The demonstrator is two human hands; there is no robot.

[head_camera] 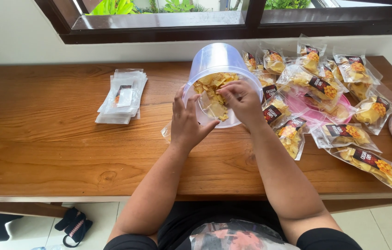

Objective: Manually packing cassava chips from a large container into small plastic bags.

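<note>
Near the middle of the table (66,139), the left hand (187,121) holds a tipped tub (217,65) so chips (214,95) slide forward. The right hand (242,99) pinches chips inside its mouth.

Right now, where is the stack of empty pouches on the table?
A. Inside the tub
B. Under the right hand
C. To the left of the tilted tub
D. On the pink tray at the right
C: the stack of empty pouches lies flat on the wooden table, well to the left of the tilted clear plastic tub that both hands are at.
</note>
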